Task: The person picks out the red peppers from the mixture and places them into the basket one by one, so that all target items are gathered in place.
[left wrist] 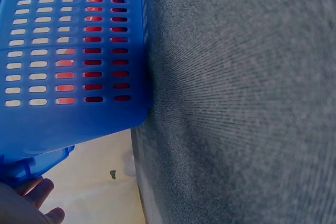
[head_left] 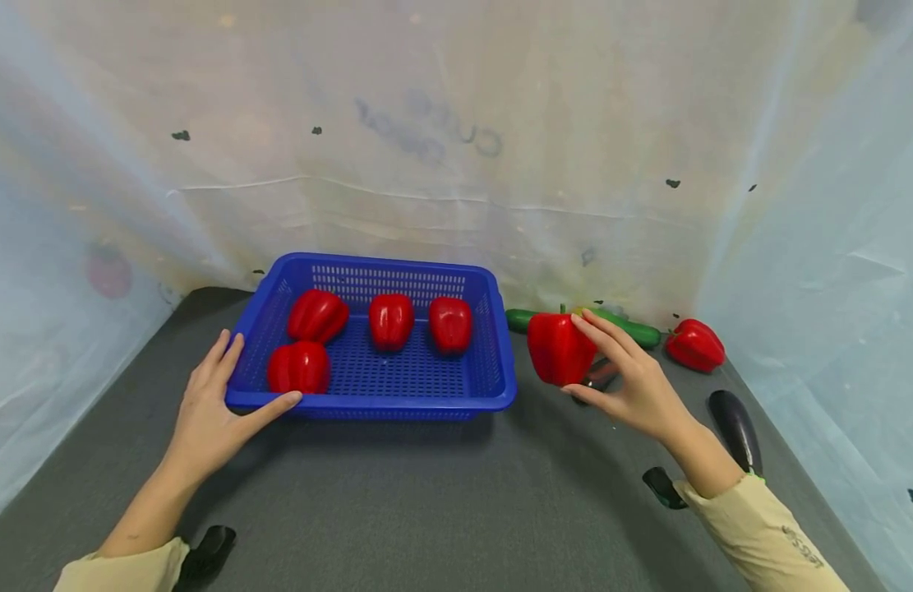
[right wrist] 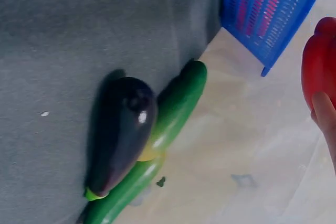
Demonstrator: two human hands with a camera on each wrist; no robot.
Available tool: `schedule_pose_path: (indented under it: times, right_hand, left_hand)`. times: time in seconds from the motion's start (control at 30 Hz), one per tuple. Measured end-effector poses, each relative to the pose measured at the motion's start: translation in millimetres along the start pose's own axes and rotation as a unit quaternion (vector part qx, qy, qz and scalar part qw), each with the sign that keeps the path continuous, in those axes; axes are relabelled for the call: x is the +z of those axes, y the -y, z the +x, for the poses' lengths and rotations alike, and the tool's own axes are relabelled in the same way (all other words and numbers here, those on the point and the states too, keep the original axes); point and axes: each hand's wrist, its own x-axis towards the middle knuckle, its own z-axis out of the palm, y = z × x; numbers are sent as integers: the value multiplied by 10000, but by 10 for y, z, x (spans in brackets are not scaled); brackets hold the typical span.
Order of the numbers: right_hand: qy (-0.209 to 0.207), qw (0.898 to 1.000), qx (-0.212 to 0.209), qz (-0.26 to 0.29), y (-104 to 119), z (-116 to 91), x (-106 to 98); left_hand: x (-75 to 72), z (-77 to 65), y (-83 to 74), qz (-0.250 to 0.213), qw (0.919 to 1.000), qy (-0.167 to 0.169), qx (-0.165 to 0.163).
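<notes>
Above the bench (head_left: 426,501), toward its back edge, a red pepper (head_left: 555,349) was gripped by the right hand (head_left: 635,385); the basket (head_left: 397,404) was touched by the left hand (head_left: 214,404), fingers extended. Loading appeared underway; leftward carriage seemed required.

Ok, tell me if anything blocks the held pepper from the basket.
Only the right wall of the blue basket; the held pepper is outside it. The cucumber tip showing between them lies farther back.

Makeshift booth (head_left: 264,74), poss. in a lab, w/ cloudy plastic sheeting (head_left: 589,164) on 3 sides & grey tabletop (head_left: 426,501).
</notes>
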Motion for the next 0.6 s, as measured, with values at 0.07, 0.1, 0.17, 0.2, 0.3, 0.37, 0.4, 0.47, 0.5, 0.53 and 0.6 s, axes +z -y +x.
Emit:
schedule_pose_path:
  times: [0.07,0.1,0.17,0.2,0.3,0.37,0.4,0.47,0.5,0.53,0.6]
  right_hand:
    - [-56,9999,-122,53,9,42,11]
    - [-76,9998,-186,80,14,62,19]
    - [-100,9994,-311,142,28,102,33]
    - [-100,9992,-365,162,38,125,38]
    - [2,9993,-326,193,77,205,46]
    - [118,9995,-235,176,110,268,43]
    - [198,9995,-187,170,128,302,43]
    - [362,9992,-129,142,160,372,47]
    - [440,9989,-112,126,176,407,50]
    - [502,9986,-109,112,192,439,53]
    - [610,9980,-93,114,216,497,65]
  left_hand:
    - [-5,0,-4,-5,10000,15,-13]
    - [-8,-1,-6,-1,10000,14,-16]
    - [-11,-1,-6,9,10000,20,-16]
    - [-12,0,-6,12,10000,21,-16]
    - [-19,1,-8,13,10000,21,-15]
    - [-19,5,-13,14,10000,24,-12]
    - [-19,6,-15,18,10000,25,-15]
    - [-19,6,-20,31,10000,25,-23]
    - [-18,5,-22,32,10000,24,-28]
    - [-14,4,-24,36,10000,33,-36]
    - [-8,1,-26,39,10000,56,-55]
